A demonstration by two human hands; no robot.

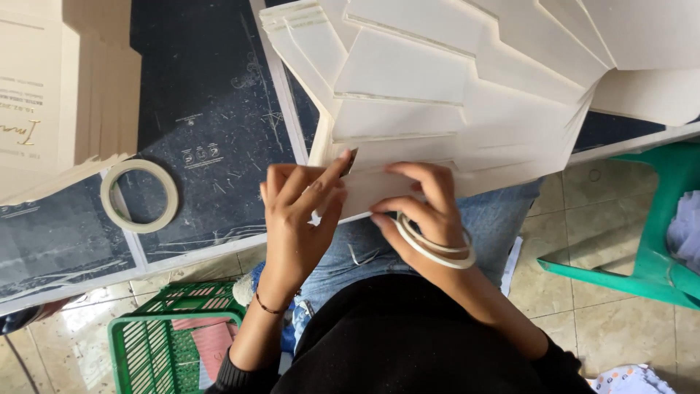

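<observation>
Head cam, looking straight down: left hand point(299, 219) is up at the table edge, thumb & forefinger pinched narrow on a small dark blade-like tool point(351, 161), tip touching the cream card sheets point(408, 124). Can't tell exactly what the tool is. Right hand point(423, 208) lies curled, fingers pressing the lowest sheet's edge, w/ a thin white tape ring point(437, 248) slipped round the wrist. The sheets fan out overlapping across the dark cutting mat point(211, 95), front edge hanging over the person's lap. A wider tape roll point(139, 195) lies flat on the mat, well left of both hands. Green basket point(157, 339) on the tiled floor below left; green plastic chair point(656, 255) off right.
</observation>
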